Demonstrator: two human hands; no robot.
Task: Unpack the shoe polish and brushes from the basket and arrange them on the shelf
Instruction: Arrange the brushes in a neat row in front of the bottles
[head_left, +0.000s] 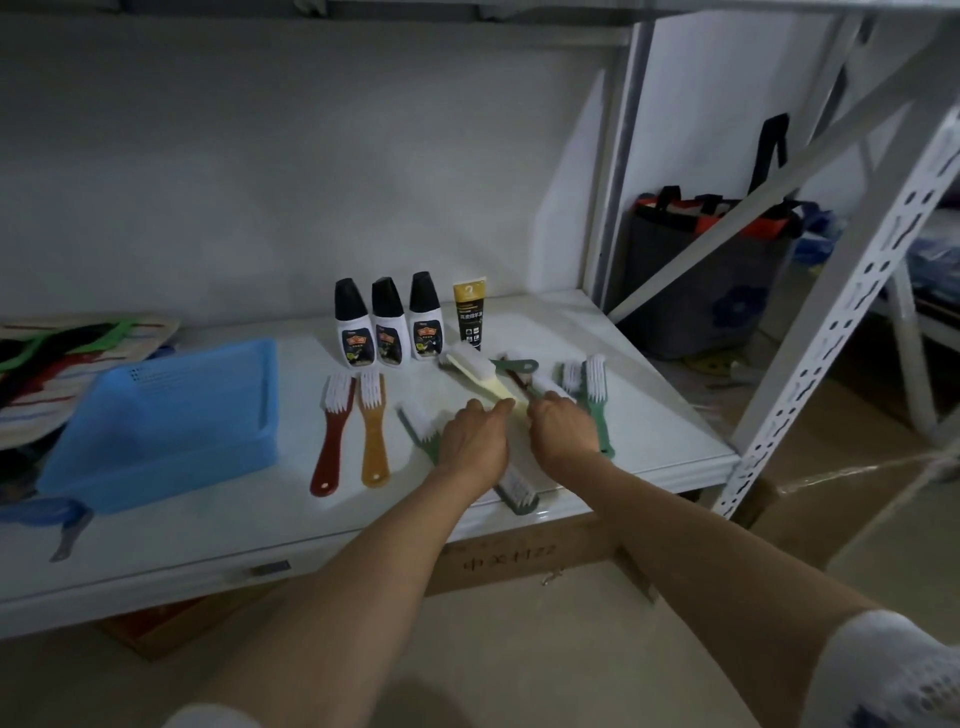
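Note:
Three white polish bottles (387, 322) with black caps and a black-and-gold tube (470, 314) stand in a row at the back of the white shelf (649, 426). A red brush (332, 436) and an orange brush (374, 431) lie side by side. My left hand (475, 444) pinches the handle end of a cream brush (480, 376). My right hand (563, 428) grips a dark red brush (524, 382) among green brushes (597, 405). Under my left hand lie another green brush (418, 428) and a grey-green one (517, 491). The blue basket (171, 421) sits at the left.
Striped cloth bags (62, 358) lie behind the basket at far left. A blue-handled tool (57, 519) rests near the shelf's front edge. A perforated white upright (841, 312) stands at the right. A grey bag (706, 280) sits on the floor behind, and cardboard boxes (519, 561) below.

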